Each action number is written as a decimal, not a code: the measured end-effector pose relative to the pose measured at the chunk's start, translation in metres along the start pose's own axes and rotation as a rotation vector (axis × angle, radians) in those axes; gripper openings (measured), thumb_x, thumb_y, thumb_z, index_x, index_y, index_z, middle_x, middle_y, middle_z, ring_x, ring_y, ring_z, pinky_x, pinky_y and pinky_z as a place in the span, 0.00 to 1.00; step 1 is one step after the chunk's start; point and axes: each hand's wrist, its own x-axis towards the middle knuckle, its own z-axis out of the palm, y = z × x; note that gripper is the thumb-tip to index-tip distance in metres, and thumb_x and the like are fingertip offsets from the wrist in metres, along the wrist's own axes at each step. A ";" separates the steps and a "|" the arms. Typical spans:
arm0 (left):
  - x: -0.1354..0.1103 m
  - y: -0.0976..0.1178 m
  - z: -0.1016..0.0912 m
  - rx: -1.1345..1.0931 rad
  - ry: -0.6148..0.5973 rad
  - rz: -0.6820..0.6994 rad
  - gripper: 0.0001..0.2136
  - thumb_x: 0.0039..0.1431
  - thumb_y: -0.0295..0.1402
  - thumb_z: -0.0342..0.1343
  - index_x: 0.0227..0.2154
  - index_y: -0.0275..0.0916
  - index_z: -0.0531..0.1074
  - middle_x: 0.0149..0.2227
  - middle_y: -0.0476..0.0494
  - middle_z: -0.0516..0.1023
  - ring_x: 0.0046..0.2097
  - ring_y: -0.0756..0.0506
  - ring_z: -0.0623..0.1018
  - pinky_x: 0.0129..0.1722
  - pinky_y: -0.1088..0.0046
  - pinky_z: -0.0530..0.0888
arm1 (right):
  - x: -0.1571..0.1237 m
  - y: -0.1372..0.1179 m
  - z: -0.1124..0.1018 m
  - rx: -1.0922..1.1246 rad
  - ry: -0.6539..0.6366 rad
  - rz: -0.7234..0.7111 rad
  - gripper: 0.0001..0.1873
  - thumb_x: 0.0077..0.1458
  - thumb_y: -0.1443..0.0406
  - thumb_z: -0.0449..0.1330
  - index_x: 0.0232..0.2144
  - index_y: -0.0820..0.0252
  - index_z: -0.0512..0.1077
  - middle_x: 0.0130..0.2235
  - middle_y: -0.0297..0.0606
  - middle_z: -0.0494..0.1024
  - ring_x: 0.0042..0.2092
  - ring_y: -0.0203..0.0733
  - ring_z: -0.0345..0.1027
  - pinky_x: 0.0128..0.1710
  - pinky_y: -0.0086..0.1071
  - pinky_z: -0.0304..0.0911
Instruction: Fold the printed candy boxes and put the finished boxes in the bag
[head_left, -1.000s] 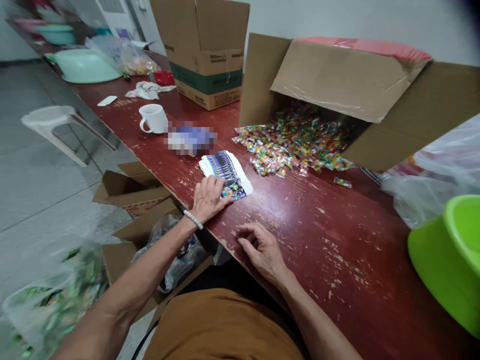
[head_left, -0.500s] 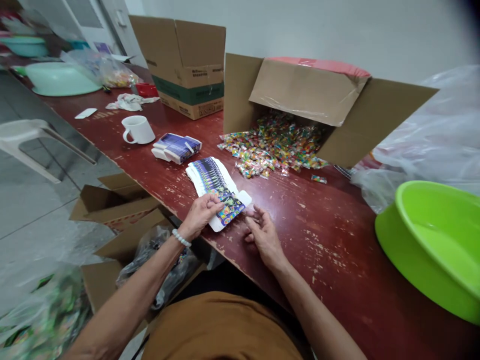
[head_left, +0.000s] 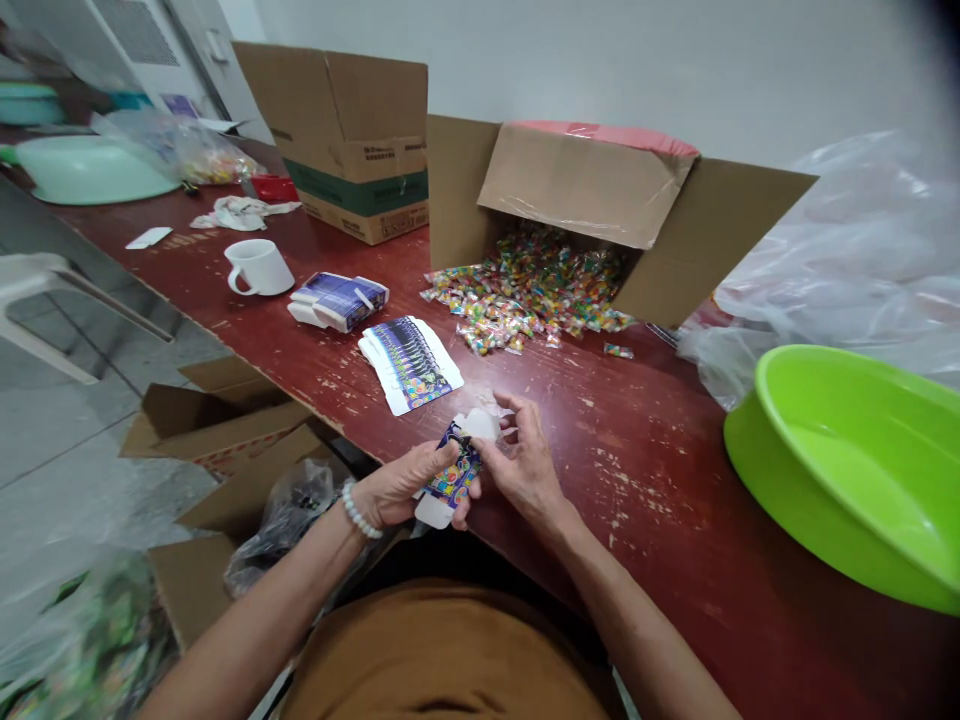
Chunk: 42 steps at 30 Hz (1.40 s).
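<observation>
Both my hands hold one small flat printed carton (head_left: 454,472) at the near edge of the red table (head_left: 660,500). My left hand (head_left: 396,488) grips its lower part from the left. My right hand (head_left: 521,465) pinches its white upper flap. A fanned stack of the same flat cartons (head_left: 409,362) lies on the table just beyond my hands. Further back, a second bundle of cartons (head_left: 337,300) lies beside a white mug (head_left: 259,268). A cardboard box on its side (head_left: 600,215) spills a heap of small wrapped candies (head_left: 525,295).
A green plastic basin (head_left: 855,470) stands at the right, with clear plastic bags (head_left: 847,270) behind it. An upright cardboard box (head_left: 349,135) and a pale green basin (head_left: 90,170) stand at the back left. Open boxes (head_left: 217,420) and bags lie on the floor left of the table.
My left hand, which rested on the stack, has lifted one carton off it and drawn it toward me. My right hand came up from the table and took hold of it too.
</observation>
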 end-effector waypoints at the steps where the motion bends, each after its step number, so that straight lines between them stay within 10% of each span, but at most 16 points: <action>1: 0.001 -0.002 0.003 0.019 0.011 0.019 0.30 0.43 0.60 0.65 0.31 0.32 0.75 0.28 0.41 0.79 0.22 0.49 0.77 0.24 0.75 0.74 | 0.000 -0.002 -0.002 -0.138 0.039 -0.090 0.22 0.51 0.65 0.64 0.50 0.57 0.69 0.49 0.44 0.71 0.47 0.47 0.68 0.46 0.40 0.68; 7: 0.007 -0.002 0.021 0.147 0.099 0.117 0.33 0.45 0.64 0.60 0.29 0.32 0.76 0.21 0.43 0.76 0.20 0.51 0.73 0.21 0.79 0.69 | -0.002 -0.013 -0.005 -0.595 0.106 -0.252 0.23 0.50 0.63 0.68 0.49 0.57 0.70 0.49 0.48 0.68 0.50 0.54 0.66 0.48 0.46 0.68; 22: 0.021 0.003 0.020 0.257 0.301 0.057 0.35 0.54 0.66 0.47 0.32 0.33 0.75 0.25 0.41 0.78 0.25 0.48 0.75 0.25 0.75 0.71 | 0.015 -0.002 -0.026 -0.228 -0.232 -0.106 0.05 0.55 0.67 0.63 0.29 0.56 0.69 0.32 0.34 0.72 0.32 0.38 0.66 0.31 0.30 0.61; 32: 0.029 0.027 0.004 0.821 0.855 0.571 0.16 0.59 0.45 0.58 0.46 0.42 0.75 0.52 0.40 0.76 0.57 0.39 0.71 0.52 0.68 0.71 | 0.011 0.000 -0.053 -0.300 -0.264 -0.075 0.04 0.55 0.68 0.63 0.29 0.56 0.72 0.32 0.35 0.74 0.32 0.38 0.68 0.33 0.31 0.60; 38: 0.009 0.024 0.025 0.437 -0.053 -0.083 0.26 0.53 0.57 0.58 0.33 0.34 0.76 0.29 0.43 0.78 0.29 0.45 0.78 0.30 0.71 0.73 | 0.001 -0.018 -0.042 -0.231 -0.265 -0.145 0.06 0.54 0.71 0.61 0.27 0.57 0.71 0.29 0.34 0.75 0.31 0.38 0.68 0.31 0.30 0.60; 42: 0.011 0.014 0.023 0.272 -0.098 -0.168 0.25 0.41 0.56 0.67 0.24 0.35 0.72 0.22 0.49 0.73 0.21 0.50 0.72 0.25 0.73 0.71 | -0.003 -0.024 -0.037 -0.201 -0.295 -0.090 0.07 0.53 0.72 0.59 0.26 0.57 0.72 0.28 0.33 0.76 0.28 0.36 0.67 0.29 0.29 0.60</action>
